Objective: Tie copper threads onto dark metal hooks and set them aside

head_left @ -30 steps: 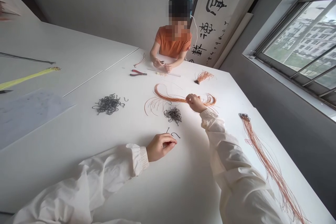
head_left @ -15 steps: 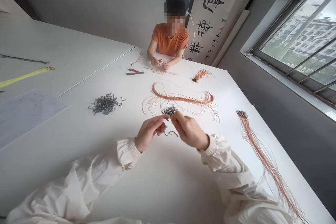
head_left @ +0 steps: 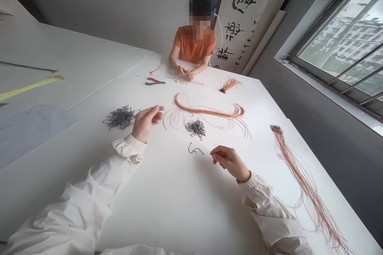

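My left hand [head_left: 146, 123] hovers over the white table [head_left: 167, 203], fingers loosely apart, just right of a large heap of dark metal hooks [head_left: 120, 118]. It holds nothing I can see. My right hand [head_left: 229, 162] rests low with its fingertips close to a couple of loose hooks [head_left: 195, 149], not touching them. Between my hands lie a smaller hook heap [head_left: 195, 128] and a long bundle of copper-coloured wires [head_left: 209, 110]. Another wire bundle [head_left: 309, 187] stretches along the right side.
Across the table, a person in an orange shirt [head_left: 194, 46] works with both hands near red-handled pliers [head_left: 154, 82] and a short wire tuft [head_left: 229, 85]. A window [head_left: 338, 36] is at right. An adjoining table holds a yellow rod [head_left: 30, 89].
My hands have drawn apart from the small hook heap. The left has moved left toward the large heap, and the right has moved right and toward me.
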Motion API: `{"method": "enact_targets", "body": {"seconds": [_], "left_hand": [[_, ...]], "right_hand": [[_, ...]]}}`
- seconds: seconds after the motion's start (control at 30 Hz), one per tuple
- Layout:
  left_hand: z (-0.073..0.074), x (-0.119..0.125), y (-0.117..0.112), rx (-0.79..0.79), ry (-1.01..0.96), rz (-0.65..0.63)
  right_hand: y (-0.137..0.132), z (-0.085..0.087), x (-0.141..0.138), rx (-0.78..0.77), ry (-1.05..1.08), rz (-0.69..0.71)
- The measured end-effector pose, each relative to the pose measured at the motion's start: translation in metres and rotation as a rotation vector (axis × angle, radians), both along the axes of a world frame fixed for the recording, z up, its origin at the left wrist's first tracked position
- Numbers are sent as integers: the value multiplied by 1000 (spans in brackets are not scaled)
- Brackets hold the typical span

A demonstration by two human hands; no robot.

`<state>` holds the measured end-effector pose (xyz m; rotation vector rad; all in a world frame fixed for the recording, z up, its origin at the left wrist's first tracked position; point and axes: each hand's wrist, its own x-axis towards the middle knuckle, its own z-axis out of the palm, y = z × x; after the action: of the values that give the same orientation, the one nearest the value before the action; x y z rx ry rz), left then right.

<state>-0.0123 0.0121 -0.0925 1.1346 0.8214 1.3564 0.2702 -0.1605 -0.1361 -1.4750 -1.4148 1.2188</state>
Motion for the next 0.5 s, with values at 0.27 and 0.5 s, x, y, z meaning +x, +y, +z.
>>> {"method": "enact_targets", "body": {"seconds": [0.27, 0.5], "left_hand": [[11, -32, 30, 22, -18, 157], [21, -61, 45, 128, 161, 364]], "right_hand": [[-3, -6, 14, 17, 99, -115], [0, -14, -1, 33, 114, -74]]}}
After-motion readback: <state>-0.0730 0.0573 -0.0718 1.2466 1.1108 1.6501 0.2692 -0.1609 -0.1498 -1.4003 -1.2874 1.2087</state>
